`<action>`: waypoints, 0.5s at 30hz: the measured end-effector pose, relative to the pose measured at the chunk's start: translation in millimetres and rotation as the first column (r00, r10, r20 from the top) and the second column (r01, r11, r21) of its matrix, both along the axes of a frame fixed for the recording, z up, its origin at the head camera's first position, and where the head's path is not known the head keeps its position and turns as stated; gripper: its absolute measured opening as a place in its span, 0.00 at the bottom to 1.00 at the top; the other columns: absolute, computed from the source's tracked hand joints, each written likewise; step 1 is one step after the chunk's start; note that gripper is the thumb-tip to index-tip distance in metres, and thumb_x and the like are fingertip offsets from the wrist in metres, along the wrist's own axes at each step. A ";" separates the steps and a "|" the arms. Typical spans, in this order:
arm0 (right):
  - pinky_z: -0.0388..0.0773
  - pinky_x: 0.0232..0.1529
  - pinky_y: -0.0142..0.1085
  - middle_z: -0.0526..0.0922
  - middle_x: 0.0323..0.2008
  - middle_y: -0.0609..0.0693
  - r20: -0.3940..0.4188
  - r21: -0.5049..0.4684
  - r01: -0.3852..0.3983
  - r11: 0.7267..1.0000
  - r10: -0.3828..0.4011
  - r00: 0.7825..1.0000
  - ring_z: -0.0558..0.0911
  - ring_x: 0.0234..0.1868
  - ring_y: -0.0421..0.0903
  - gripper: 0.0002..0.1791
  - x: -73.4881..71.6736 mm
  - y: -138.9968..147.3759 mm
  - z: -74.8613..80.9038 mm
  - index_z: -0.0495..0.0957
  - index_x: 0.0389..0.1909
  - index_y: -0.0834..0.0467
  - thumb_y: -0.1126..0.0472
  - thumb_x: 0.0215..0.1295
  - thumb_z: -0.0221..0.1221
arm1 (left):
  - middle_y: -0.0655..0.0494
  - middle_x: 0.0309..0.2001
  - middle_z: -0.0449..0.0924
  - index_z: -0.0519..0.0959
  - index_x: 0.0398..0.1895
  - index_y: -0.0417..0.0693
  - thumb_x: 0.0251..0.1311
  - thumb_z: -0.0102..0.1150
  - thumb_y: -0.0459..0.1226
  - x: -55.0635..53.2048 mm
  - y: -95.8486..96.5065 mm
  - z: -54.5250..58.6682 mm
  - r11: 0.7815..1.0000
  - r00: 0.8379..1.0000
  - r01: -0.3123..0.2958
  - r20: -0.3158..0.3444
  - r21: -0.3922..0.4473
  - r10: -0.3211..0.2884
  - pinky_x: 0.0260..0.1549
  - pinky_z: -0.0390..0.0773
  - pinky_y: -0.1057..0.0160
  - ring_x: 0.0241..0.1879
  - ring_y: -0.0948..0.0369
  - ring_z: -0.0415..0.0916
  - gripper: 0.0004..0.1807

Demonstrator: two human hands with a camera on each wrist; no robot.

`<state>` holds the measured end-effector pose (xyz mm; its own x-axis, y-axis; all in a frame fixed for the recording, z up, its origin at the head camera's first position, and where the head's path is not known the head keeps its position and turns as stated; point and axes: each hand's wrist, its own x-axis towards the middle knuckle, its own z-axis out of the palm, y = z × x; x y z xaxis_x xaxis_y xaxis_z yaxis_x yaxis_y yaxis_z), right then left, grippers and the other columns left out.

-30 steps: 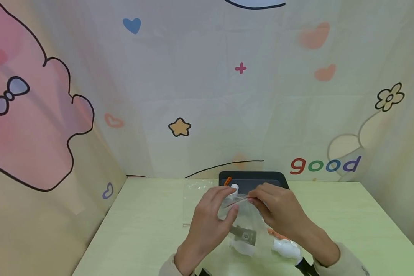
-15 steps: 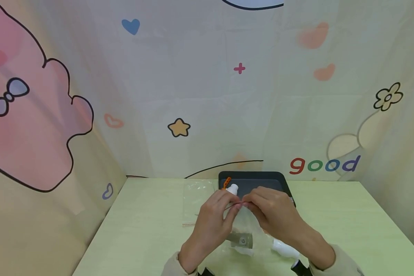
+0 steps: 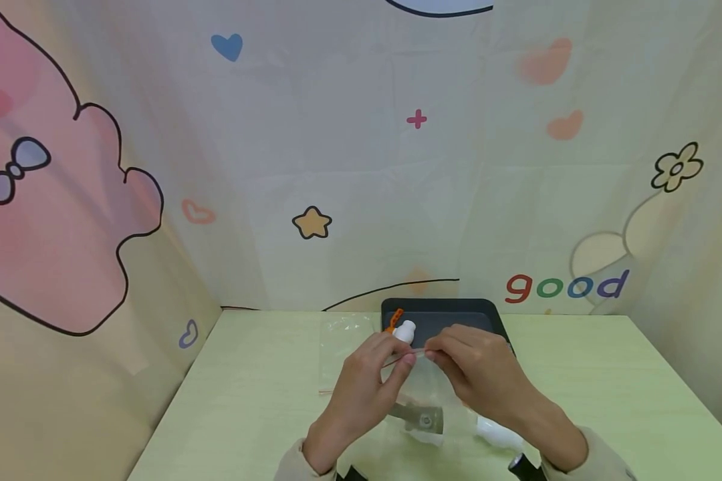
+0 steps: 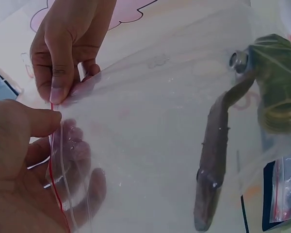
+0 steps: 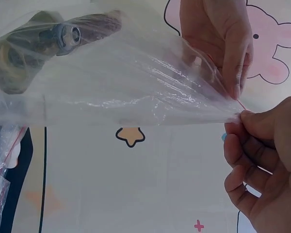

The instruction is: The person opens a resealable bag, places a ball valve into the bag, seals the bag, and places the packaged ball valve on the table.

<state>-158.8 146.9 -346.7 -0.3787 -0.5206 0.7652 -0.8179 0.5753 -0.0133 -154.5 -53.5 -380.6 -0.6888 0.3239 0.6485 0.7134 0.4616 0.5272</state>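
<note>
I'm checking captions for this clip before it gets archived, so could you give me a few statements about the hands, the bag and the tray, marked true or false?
1. The left hand and right hand both pinch the edge of a clear bag. True.
2. The held bag is empty. False: a metal fitting with a long lever is inside.
3. The line along the bag's edge is blue. False: it is a red line.
4. A dark tray sits beyond the hands in the head view. True.
5. Another clear bag lies left of the tray in the head view. True.
</note>
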 end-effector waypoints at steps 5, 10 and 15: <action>0.70 0.27 0.21 0.81 0.26 0.40 0.034 -0.046 -0.003 0.999 0.005 0.999 0.73 0.25 0.32 0.03 0.6 -0.1 -1.2 0.82 0.31 0.54 0.64 0.60 0.66 | 0.57 0.37 0.81 0.79 0.37 0.47 0.68 0.57 0.39 -1.3 3.2 -1.7 0.999 0.999 0.022 -0.039 0.046 -0.020 0.42 0.81 0.65 0.42 0.64 0.78 0.06; 0.67 0.28 0.19 0.79 0.27 0.37 0.163 -0.140 -0.025 0.990 0.048 0.985 0.71 0.26 0.30 0.06 2.2 -0.3 -4.1 0.81 0.33 0.51 0.65 0.60 0.66 | 0.57 0.35 0.79 0.78 0.36 0.47 0.67 0.57 0.38 0.5 5.3 -0.9 0.996 0.996 0.034 -0.088 0.079 -0.027 0.40 0.80 0.67 0.39 0.64 0.77 0.05; 0.66 0.28 0.18 0.80 0.28 0.38 0.203 -0.173 -0.064 0.983 0.099 0.974 0.71 0.27 0.30 0.01 2.5 0.1 -5.6 0.82 0.34 0.53 0.60 0.66 0.63 | 0.57 0.35 0.80 0.78 0.36 0.47 0.67 0.57 0.38 3.1 4.6 2.2 0.996 0.997 0.035 -0.077 0.081 -0.029 0.41 0.80 0.69 0.40 0.64 0.78 0.04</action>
